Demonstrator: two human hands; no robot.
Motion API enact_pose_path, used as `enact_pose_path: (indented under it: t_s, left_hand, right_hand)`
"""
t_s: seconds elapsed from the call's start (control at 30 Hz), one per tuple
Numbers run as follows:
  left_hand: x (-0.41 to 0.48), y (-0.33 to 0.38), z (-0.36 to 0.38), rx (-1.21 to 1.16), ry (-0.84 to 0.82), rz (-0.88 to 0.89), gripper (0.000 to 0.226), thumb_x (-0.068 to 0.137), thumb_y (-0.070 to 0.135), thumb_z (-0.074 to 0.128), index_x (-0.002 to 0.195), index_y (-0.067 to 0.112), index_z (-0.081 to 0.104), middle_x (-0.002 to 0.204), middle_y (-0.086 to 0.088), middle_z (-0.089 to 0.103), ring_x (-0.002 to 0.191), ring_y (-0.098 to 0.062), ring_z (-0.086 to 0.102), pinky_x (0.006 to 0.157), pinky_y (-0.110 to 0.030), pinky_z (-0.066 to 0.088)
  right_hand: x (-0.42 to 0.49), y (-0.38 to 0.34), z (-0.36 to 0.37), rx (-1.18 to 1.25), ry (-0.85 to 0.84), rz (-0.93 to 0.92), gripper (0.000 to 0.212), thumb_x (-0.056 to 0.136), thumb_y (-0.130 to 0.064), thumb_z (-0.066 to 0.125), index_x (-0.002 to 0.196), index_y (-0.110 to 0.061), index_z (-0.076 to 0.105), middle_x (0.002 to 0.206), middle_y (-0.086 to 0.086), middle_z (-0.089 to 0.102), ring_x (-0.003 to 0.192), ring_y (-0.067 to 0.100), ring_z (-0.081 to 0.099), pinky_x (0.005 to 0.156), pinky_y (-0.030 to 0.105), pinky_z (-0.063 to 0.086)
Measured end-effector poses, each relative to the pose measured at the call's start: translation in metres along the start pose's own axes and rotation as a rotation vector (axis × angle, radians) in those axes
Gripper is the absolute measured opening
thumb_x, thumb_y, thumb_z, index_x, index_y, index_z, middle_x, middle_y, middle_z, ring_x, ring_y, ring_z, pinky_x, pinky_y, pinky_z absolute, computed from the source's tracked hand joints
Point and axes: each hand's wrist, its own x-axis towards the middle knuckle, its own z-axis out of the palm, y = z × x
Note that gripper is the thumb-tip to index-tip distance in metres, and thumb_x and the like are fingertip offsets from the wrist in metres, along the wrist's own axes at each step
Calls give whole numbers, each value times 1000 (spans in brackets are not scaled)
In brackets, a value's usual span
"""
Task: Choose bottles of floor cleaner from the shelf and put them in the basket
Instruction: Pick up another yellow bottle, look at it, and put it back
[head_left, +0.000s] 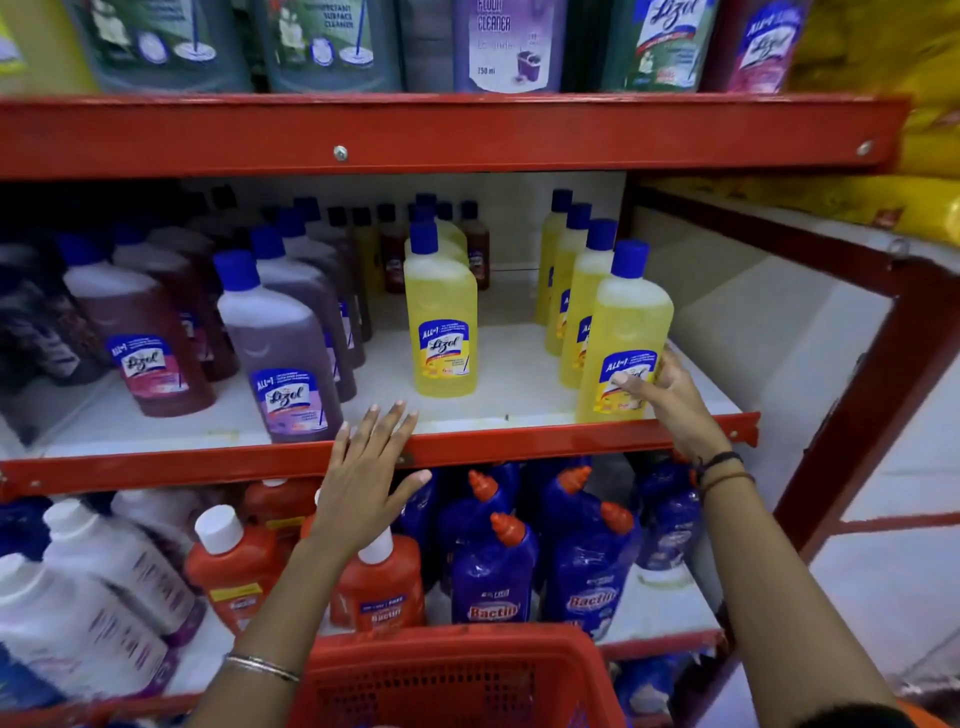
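On the middle shelf stand yellow Lizol floor cleaner bottles with blue caps. My right hand (670, 400) wraps around the lower part of the front yellow bottle (626, 332) at the shelf's right end, which still stands on the board. Another yellow bottle (440, 312) stands in the middle of the shelf. My left hand (366, 478) is spread flat, fingers apart, over the red front rail (208, 460), holding nothing. A red plastic basket (457, 675) sits below, at the bottom centre, under my arms.
Purple and brown Lizol bottles (283, 353) fill the shelf's left half. Blue Bactin bottles (493, 566), orange bottles (234, 561) and white bottles (104, 571) crowd the lower shelf. Larger cleaner bottles (506, 47) stand on the top shelf. A red upright post (862, 415) frames the right.
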Motion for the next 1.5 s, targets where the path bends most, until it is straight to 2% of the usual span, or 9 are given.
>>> enact_pose_path:
  t_s: [0.23, 0.53, 0.63, 0.87, 0.97, 1.07, 1.17, 1.33, 1.5]
  left_hand:
    - [0, -3, 7, 7, 2, 3, 69, 86, 62, 29, 144, 26, 22, 153, -2, 23, 141, -21, 9, 109, -48, 7]
    - [0, -5, 8, 18, -15, 5, 71, 87, 63, 30, 146, 26, 16, 154, -1, 16, 141, -20, 3, 109, -48, 3]
    - [-1, -4, 8, 19, -14, 4, 71, 87, 63, 29, 146, 26, 15, 154, -1, 17, 141, -19, 2, 110, -47, 2]
    - [-1, -4, 7, 13, -10, 7, 70, 87, 62, 27, 146, 26, 16, 155, -2, 18, 141, -21, 4, 109, -46, -1]
    - [-1, -2, 6, -12, 9, 2, 67, 89, 62, 22, 145, 25, 20, 154, -2, 20, 141, -21, 7, 109, -45, -2]
    - [-1, -2, 5, -42, 14, 3, 68, 89, 64, 16, 145, 26, 20, 154, -2, 20, 141, -20, 5, 109, -44, -5]
    - [-1, -3, 5, -56, 10, 1, 67, 88, 64, 16, 145, 26, 20, 154, -1, 20, 141, -19, 3, 109, -44, -5]
    - [-1, -3, 5, -80, 8, 0, 68, 88, 65, 15, 145, 28, 18, 155, 0, 18, 140, -13, -3, 109, -43, -8]
    - [-1, -3, 5, -77, 0, 0, 67, 88, 64, 15, 145, 28, 18, 155, 0, 19, 141, -16, 0, 109, -44, -7]
  right_hand:
    - [3, -10, 2, 9, 71, -36, 56, 64, -13, 83, 114, -14, 57, 103, 9, 69, 84, 12, 70, 65, 22, 56]
    - [-38, -54, 51, -257, 646, -327, 56, 60, -39, 85, 99, -20, 49, 94, -1, 61, 87, 22, 61, 69, 29, 49]
    - [-63, -61, 74, -463, 822, -448, 51, 63, -28, 85, 94, -6, 51, 91, 9, 56, 83, 20, 51, 65, 16, 36]
    - [-106, -45, 104, -714, 947, -599, 51, 60, -13, 85, 94, -5, 48, 93, 22, 65, 83, 23, 45, 67, 32, 37]
    - [-117, -50, 107, -557, 831, -584, 54, 61, -21, 88, 94, -6, 49, 94, 15, 62, 85, 21, 48, 69, 28, 40]
    - [-124, -68, 100, -45, 446, -318, 54, 59, -26, 87, 96, -16, 49, 92, -1, 62, 83, 14, 61, 67, 25, 51]
    - [-125, -74, 94, 417, 64, -75, 53, 59, -23, 84, 104, -18, 55, 90, 3, 73, 79, 21, 71, 61, 32, 58]
    - [-122, -63, 100, 799, -235, 136, 74, 46, -46, 91, 104, -9, 65, 83, 6, 76, 72, 21, 72, 63, 34, 60]
    - [-120, -58, 107, 1178, -540, 229, 72, 77, -47, 70, 128, -1, 50, 94, 11, 69, 78, 20, 66, 71, 29, 56]
